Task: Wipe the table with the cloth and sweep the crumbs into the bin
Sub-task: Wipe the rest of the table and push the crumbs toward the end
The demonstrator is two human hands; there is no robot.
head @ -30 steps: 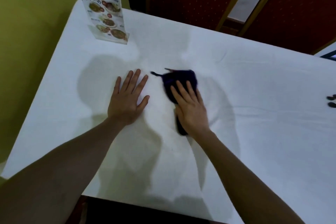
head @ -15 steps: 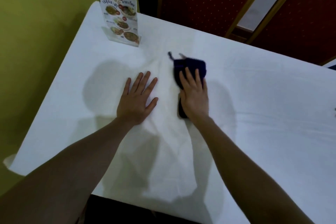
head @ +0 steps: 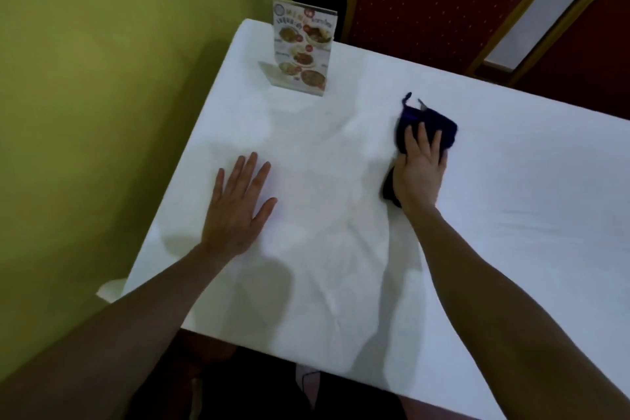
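Two hands are working the counter (head: 511,215): the left hand (head: 235,208) is lying flat with its fingers (head: 245,170) straight and spread, bracing the white covering, while the right hand (head: 421,167) is pressing the cloth (head: 439,128) down, fingers straight and close together over it. Over the last second the cloth has been travelling away from the person and to the right, so it is now sitting well apart from the left fingers, where a moment ago it was just beside them. Its far end is poking out beyond the right fingertips, and a dark tail is showing under the heel of the palm.

That shift suggests a wiping stroke is running outward across the covering, which is bunching into soft wrinkles between the two hands. The menu stand (head: 301,48) is standing upright beyond the left fingers, apart from both hands and clear of the stroke.

Crumbs are probably too small to make out in this soft, dim view, and no bin is showing, so the sweeping step seems to be still ahead. Most of the counter to the right of the cloth is not yet being covered.
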